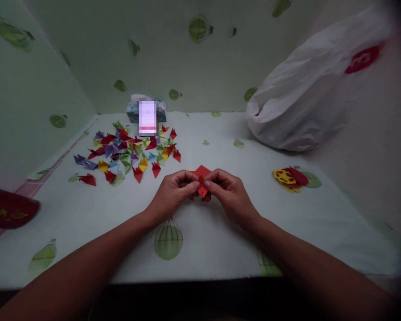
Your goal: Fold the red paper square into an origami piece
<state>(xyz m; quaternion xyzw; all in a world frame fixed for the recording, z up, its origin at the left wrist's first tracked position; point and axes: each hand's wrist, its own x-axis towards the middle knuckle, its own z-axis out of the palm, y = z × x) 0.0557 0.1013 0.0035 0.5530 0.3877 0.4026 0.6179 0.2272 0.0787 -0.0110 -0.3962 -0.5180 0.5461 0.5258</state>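
A small red paper piece (202, 177), partly folded, sits between both hands just above the white cloth-covered table (220, 249). My left hand (173, 192) pinches its left side with thumb and fingers closed. My right hand (229, 192) pinches the right side the same way. The fingertips of the two hands nearly touch at the paper's middle fold. Part of the paper is hidden behind my fingers.
A pile of several folded paper pieces (130, 154) in red, purple, yellow, green and blue lies at the back left. Behind it stands a small box (147, 113). A white plastic bag (307, 98) lies at the back right, a red-yellow paper bundle (289, 178) to the right, a dark red object (6, 207) at the left edge.
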